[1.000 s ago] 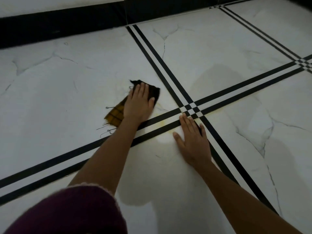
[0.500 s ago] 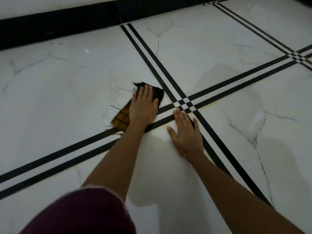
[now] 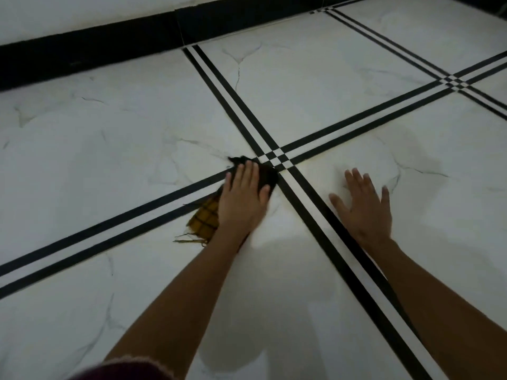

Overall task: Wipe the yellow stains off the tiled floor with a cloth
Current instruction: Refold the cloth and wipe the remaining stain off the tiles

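I see two bare forearms reaching out from under my camera, with no watch, ring or bracelet on either one. The left hand [image 3: 242, 198] and the right hand [image 3: 365, 208] are both ungloved, nails short and plain as far as I can tell. At the bottom edge on the left, a maroon sleeve [image 3: 129, 370] shows, soft-looking, with a paler, slightly fuzzy trim along its cuff.

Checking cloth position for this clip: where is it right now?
In the head view, the cloth lies flat under the left hand, left of centre, just beside the crossing of black lines; the right hand rests bare across the line.
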